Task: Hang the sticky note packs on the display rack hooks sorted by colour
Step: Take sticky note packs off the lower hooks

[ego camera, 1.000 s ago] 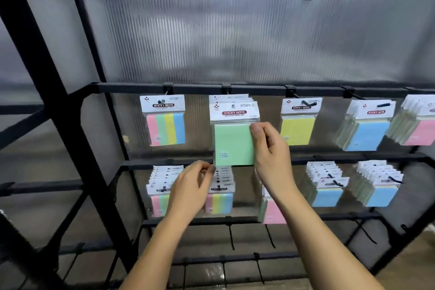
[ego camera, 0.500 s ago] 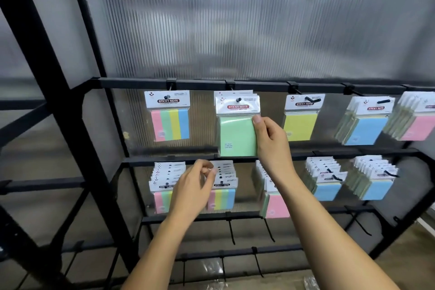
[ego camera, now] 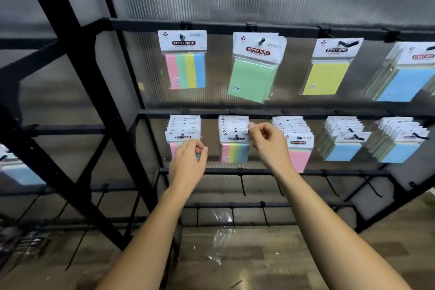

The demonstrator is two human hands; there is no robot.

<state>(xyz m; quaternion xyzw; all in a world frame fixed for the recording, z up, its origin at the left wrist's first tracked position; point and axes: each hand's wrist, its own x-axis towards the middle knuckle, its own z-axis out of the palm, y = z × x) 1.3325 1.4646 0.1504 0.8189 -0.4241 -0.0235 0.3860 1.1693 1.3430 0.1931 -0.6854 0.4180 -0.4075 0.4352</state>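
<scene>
From the head camera, a black metal display rack (ego camera: 211,27) with a ribbed translucent back panel is filling the view. On its upper rail, a four-colour striped sticky note pack (ego camera: 184,60) is hanging leftmost, then a green sticky note pack (ego camera: 255,68) that is hanging tilted with more green packs behind it, a yellow sticky note pack (ego camera: 329,68), and a blue stack (ego camera: 404,75) at the right edge.

On the lower rail, two stacks of striped packs (ego camera: 234,140) are hanging at the left, then a pink stack (ego camera: 299,146), and two blue stacks (ego camera: 343,141).

The left hand (ego camera: 188,162) is hovering in front of the leftmost lower striped stack with its fingers loosely curled; whether it is touching a pack cannot be told. The right hand (ego camera: 268,141) is sitting with its fingers curled between the second striped stack and the pink stack, its fingertips at the striped stack's header cards; a grip cannot be confirmed.

A crumpled clear plastic wrapper (ego camera: 221,238) is lying on the wood-pattern floor below.
</scene>
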